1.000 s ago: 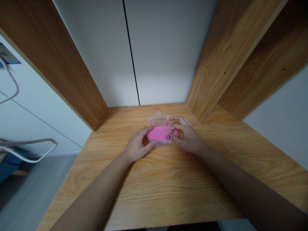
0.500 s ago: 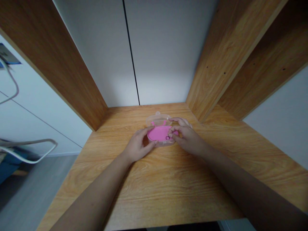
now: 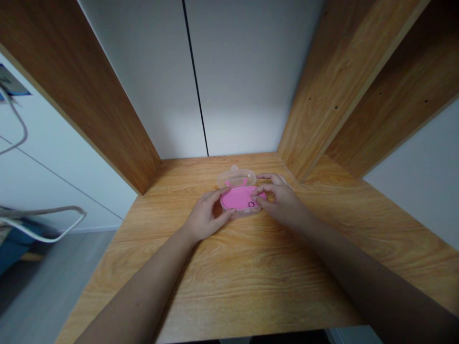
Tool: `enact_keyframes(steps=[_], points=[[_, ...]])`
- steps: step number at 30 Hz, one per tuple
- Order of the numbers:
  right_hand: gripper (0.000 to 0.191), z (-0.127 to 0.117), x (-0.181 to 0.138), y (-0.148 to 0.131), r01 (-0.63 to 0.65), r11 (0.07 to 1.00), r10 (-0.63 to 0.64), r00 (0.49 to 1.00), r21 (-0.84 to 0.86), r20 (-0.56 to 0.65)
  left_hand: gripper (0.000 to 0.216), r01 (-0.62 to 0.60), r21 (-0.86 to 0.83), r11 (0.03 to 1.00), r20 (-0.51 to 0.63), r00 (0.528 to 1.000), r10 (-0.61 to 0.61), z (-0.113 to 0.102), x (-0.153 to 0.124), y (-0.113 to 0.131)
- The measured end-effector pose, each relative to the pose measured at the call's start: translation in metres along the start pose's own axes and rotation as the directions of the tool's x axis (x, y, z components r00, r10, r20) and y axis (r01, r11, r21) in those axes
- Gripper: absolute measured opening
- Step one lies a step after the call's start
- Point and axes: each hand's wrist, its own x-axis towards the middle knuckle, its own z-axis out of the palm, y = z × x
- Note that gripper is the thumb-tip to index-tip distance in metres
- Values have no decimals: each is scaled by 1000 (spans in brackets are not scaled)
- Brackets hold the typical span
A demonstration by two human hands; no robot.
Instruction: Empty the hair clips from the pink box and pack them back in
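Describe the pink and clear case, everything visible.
The case is oblong, clear and plastic-looking, with a pink panel bearing a dark ring. Its clear, tabbed lid is open on the far side. It sits on the wooden table; the left hand grips its left end, the right hand touches near the ring.

The tabletop (image 3: 222, 282) is warm, streaky wood grain. Behind it stands a pale panel (image 3: 247, 81) split by a thin black seam (image 3: 195, 76) — brighter near the tabletop, dimmer higher up. A brown wooden upright (image 3: 82, 91) rises at the tabletop's back left, and a lighter wooden post (image 3: 330, 91) with small dark holes at its back right. Left of the tabletop lie a white wall (image 3: 68, 162), a looping white cable (image 3: 77, 224) and, below its level, grey floor (image 3: 91, 263).
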Motion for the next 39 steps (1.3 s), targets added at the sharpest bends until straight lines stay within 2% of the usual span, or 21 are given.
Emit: enact_keyframes(steps=[5,9,15,22,27,29,30,33,36,39], points=[[7,0,-1,-3,16,999,-14,999,-39,50,56,-20,18,1000,2,1000,20,1,0,-1],[11,2,-3,-4,57,997,-57,998,-53,-11,54,-12,30,999,-2,1000,12,1,0,-1],[11,6,1,8,-56,998,57,984,12,-166,54,-18,36,999,3,1000,18,0,0,-2],[13,14,3,11,-96,990,112,980,100,-166,52,-29,36,999,3,1000,29,0,1,1],[26,1,10,25,-59,994,80,970,97,-230,53,-31,41,999,-1,1000,31,0,1,0],[28,-9,13,38,-144,989,148,960,34,-239,53,-24,39,999,-2,1000,24,0,0,-1],[28,-14,15,46,-192,981,180,957,-33,-226,53,-20,37,999,-1,1000,20,0,0,-1],[24,-25,18,65,-275,918,269,961,-287,-63,53,-3,40,999,-3,1000,3,0,0,-2],[25,-29,19,76,-336,872,389,917,-355,88,53,14,62,998,-26,1000,-12,-1,0,-2],[24,-24,18,77,-266,894,335,931,-360,143,52,20,80,997,-36,999,-17,-2,1,-2]])
